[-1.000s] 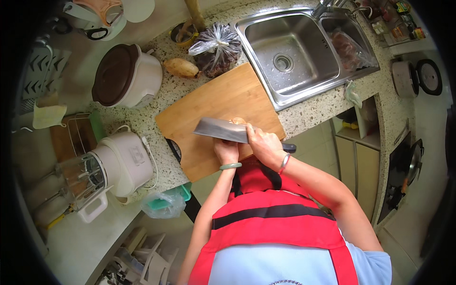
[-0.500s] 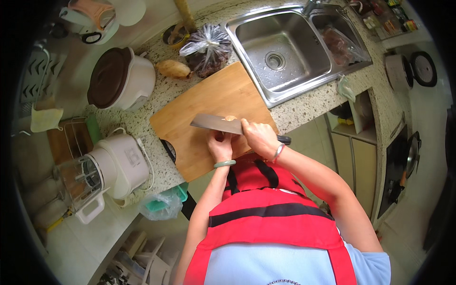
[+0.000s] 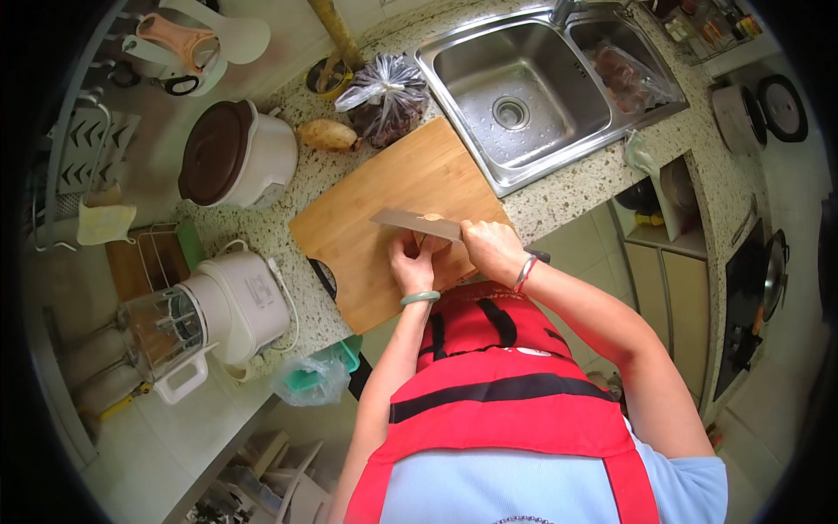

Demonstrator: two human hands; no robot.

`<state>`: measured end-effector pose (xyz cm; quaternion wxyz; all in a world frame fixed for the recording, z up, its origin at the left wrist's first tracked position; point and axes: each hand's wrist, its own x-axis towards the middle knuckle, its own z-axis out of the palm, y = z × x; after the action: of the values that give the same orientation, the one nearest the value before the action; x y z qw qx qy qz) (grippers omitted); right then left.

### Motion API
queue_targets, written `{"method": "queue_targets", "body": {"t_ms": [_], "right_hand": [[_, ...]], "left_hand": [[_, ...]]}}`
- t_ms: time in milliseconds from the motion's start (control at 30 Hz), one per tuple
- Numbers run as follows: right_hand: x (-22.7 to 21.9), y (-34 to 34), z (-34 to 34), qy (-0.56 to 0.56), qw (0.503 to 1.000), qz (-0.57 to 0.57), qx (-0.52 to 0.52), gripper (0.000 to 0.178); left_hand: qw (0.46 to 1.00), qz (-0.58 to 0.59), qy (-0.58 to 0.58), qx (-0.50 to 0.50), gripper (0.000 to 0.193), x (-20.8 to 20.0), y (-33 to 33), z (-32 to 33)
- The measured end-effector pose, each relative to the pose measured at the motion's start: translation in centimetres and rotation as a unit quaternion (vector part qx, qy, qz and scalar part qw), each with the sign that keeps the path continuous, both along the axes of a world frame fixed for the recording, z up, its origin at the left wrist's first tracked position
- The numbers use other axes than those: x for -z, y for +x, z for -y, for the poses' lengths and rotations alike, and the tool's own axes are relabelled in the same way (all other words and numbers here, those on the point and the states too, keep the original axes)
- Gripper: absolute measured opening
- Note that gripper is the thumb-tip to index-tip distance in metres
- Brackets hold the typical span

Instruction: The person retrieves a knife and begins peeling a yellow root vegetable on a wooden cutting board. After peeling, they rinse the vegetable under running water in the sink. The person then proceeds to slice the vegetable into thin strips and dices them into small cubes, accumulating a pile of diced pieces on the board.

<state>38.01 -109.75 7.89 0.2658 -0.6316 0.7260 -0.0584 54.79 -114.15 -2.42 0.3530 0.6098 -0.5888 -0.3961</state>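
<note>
My right hand [image 3: 496, 251] is closed round the black handle of a cleaver [image 3: 412, 224], with its fingers up near the blade. The broad metal blade points left, above the wooden cutting board [image 3: 349, 205]. Just under the blade, on the near side, my left hand [image 3: 410, 272] has its fingers curled. Whatever those fingers hold is hidden by the hand and the blade. A small orange-brown piece of food [image 3: 431, 217] shows at the blade's far edge.
A tied plastic bag [image 3: 384, 96] and a brown root vegetable [image 3: 327, 134] lie beyond the board. The sink [image 3: 515, 83] borders it at the right. A lidded pot [image 3: 253, 162] and a white food processor [image 3: 249, 306] stand at the left.
The whole view has shifted slightly to the right. On the board, my hands and the cleaver stay in nearly the same place, with the blade only slightly moved.
</note>
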Motion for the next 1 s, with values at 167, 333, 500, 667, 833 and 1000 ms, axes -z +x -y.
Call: {"method": "queue_targets", "body": {"t_ms": [167, 333, 500, 667, 833, 1000], "right_hand": [[0.3, 0.4, 1.6, 0.001, 1.0, 0.016, 0.0, 0.013], [0.6, 0.1, 2.6, 0.048, 0.998, 0.029, 0.014, 0.015], [0.9, 0.1, 3.0, 0.045, 0.998, 0.037, 0.015, 0.015], [1.4, 0.3, 2.8, 0.044, 0.997, 0.05, 0.042, 0.015], [2.0, -0.2, 3.1, 0.037, 0.997, 0.058, 0.025, 0.016], [2.6, -1.0, 3.8, 0.035, 0.995, 0.084, 0.045, 0.017]], "left_hand": [[0.999, -0.012, 0.036, 0.001, 0.038, -0.2, 0.2, -0.1], [0.998, -0.031, 0.052, 0.003, 0.038, -1.1, -0.1, -0.2], [0.995, -0.05, 0.083, 0.006, 0.038, -2.0, -0.2, -0.1], [0.997, -0.052, 0.064, 0.006, 0.038, -1.5, -0.1, -0.3], [0.999, -0.029, 0.023, 0.017, 0.037, -0.8, 0.2, 0.0], [0.999, 0.011, 0.007, 0.045, 0.042, -1.2, 0.0, 0.5]]}}
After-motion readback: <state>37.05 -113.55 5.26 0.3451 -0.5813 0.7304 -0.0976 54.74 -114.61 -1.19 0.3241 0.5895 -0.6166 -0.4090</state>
